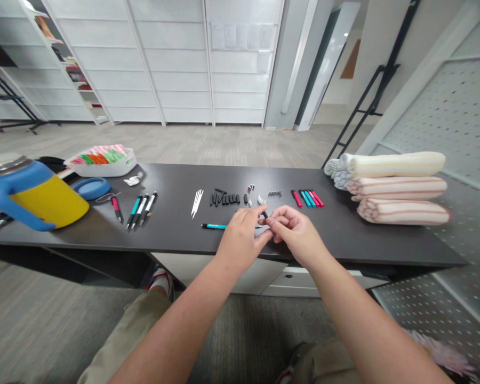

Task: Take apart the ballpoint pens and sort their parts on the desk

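Note:
Both hands meet above the front of the dark table. A short black pen grip (265, 215) sits between their fingertips. My right hand (292, 226) pinches it between thumb and curled fingers. My left hand (244, 229) is closed in around the same small piece from the other side; its inner fingers are partly hidden. Under my left hand lies a teal pen barrel (214, 226), partly covered. Just beyond the fingers are several black grips (225, 198), small white pen parts (261, 200), metal springs (275, 194) and tiny red-and-white pieces (251, 188).
White refills (197, 204) lie left of the grips, and pens (142, 210) further left. Coloured barrels (310, 198) lie to the right, near rolled towels (400, 188). A yellow-and-blue mug (48, 194), a blue lid (91, 188) and a white basket (104, 169) occupy the left end.

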`<move>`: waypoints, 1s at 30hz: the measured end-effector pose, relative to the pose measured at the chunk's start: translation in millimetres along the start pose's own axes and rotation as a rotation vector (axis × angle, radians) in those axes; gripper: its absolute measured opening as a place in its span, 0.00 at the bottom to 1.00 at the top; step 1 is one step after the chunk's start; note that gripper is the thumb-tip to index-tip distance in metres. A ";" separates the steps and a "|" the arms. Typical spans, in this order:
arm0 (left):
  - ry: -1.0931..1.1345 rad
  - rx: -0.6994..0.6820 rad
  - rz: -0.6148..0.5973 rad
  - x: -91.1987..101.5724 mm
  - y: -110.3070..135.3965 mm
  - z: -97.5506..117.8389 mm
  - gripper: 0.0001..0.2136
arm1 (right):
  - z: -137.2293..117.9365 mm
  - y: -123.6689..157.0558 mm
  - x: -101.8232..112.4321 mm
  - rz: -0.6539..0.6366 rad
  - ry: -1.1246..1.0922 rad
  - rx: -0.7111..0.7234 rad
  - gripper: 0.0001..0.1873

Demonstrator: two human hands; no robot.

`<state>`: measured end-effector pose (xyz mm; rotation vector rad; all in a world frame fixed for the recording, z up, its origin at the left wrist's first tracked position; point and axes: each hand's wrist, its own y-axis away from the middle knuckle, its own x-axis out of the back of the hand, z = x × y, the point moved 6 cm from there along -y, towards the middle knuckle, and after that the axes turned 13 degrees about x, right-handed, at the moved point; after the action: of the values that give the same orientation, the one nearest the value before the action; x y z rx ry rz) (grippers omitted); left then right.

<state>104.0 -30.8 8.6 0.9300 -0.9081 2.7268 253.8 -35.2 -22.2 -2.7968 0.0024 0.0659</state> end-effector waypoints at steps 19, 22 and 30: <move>-0.663 0.401 -0.118 93.8 -49.7 -117.6 0.22 | -3.9 -0.6 3.7 0.009 0.078 0.058 0.18; -0.658 0.406 -0.108 89.9 -50.9 -118.8 0.23 | -4.5 -0.1 3.9 0.006 0.087 0.053 0.18; -0.596 0.384 -0.105 86.7 -49.5 -118.4 0.20 | -3.4 -0.2 2.1 -0.005 0.133 0.041 0.19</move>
<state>-12.4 71.3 10.0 1.8648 -0.3663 2.6079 256.0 -36.1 -19.0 -2.7544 0.0289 -0.1203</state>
